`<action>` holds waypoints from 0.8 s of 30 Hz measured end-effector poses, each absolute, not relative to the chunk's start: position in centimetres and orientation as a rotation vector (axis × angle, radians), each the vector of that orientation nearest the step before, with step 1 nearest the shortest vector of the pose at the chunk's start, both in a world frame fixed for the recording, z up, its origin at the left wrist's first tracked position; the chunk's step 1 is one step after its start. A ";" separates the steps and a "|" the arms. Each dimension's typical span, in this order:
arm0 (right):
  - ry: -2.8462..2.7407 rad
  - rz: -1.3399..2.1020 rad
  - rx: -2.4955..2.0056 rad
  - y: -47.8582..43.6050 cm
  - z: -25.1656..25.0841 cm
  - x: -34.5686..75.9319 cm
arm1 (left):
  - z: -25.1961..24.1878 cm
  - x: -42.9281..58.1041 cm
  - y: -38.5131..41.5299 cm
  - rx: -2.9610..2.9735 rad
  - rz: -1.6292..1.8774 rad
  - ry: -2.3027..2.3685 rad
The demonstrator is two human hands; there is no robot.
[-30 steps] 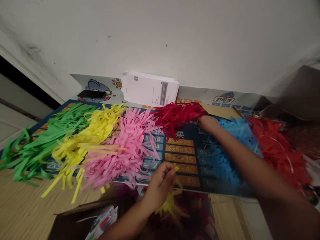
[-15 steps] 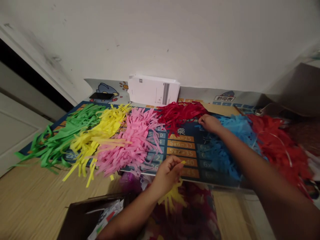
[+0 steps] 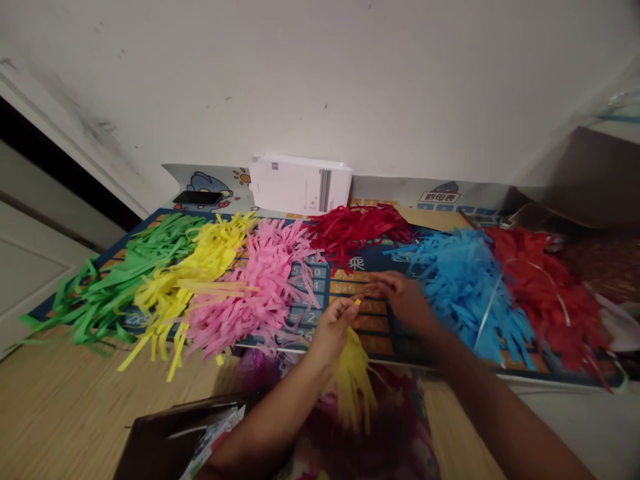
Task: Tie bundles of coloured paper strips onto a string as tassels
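Observation:
My left hand (image 3: 334, 325) is closed in a pinch on the top of a bundle of yellow paper strips (image 3: 353, 380) that hangs down in front of the mat's near edge. Just to its right, my right hand (image 3: 404, 298) hovers over the blue multiplication mat (image 3: 370, 313), fingers curled and pointing at the left hand; whether it holds a strip is hidden. On the mat lie piles of cut strips: green (image 3: 125, 277), yellow (image 3: 195, 270), pink (image 3: 260, 287), dark red (image 3: 357, 229), blue (image 3: 465, 280) and red (image 3: 545, 293).
A white box (image 3: 299, 184) leans on the wall behind the piles, a black phone (image 3: 197, 197) to its left. A dark open box (image 3: 165, 447) sits at the bottom, more cardboard (image 3: 590, 180) at far right. Wooden floor (image 3: 60, 400) shows at left.
My right hand has left the dark red pile at the back and come forward beside my left hand. The left hand has lifted the yellow bundle a little.

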State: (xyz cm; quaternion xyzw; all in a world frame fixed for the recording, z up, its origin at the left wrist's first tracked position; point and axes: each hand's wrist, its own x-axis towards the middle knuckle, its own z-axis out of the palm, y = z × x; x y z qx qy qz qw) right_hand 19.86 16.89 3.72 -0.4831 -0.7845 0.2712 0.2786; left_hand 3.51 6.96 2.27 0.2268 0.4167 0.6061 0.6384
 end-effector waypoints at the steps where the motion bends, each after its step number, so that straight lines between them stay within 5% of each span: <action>1: -2.116 0.724 -1.248 15.8 3.1 19.4 | 2.1 3.7 7.3 0.466 1.380 0.927; 24: -2.161 0.270 -1.077 12.6 -0.3 18.8 | 1.6 3.5 7.4 0.281 1.299 0.812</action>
